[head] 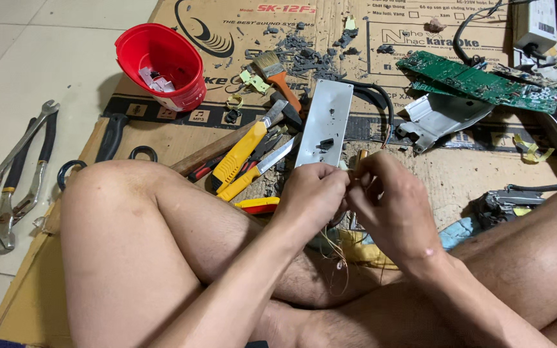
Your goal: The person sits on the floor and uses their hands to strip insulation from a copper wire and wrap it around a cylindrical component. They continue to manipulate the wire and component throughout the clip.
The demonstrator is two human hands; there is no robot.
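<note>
Hands meet at the middle of the frame, above the crossed bare legs of a person seated on flattened cardboard (162, 138). Left hand (311, 193) and right hand (391, 203) are both pinched closed, fingertips nearly touching, on a small part hidden between them; its kind cannot be told. Fine copper wire strands (338, 258) hang loose and kinked below the hands, so the judgement is that wire is being worked free of, or unwound from, the small part. The next move calls for a steady pinch and a light pull, since the strands look thin and easily snapped.

Just beyond the hands lies a flat, dull grey metal plate (325, 122), oblong, with a small dark fitting on it. Beside it rest two yellow utility knives (243, 158), one with its blade out, and a wooden-handled hammer (220, 148). A paintbrush (275, 74) with an orange handle lies among dark plastic fragments (304, 55). A glossy red plastic cup (162, 64) holds small pale scraps. Green circuit boards (478, 80) sit at the far right over a bent sheet-metal bracket (436, 116). On the tiled floor, well apart to the left, lie pliers and a spanner (20, 167)
</note>
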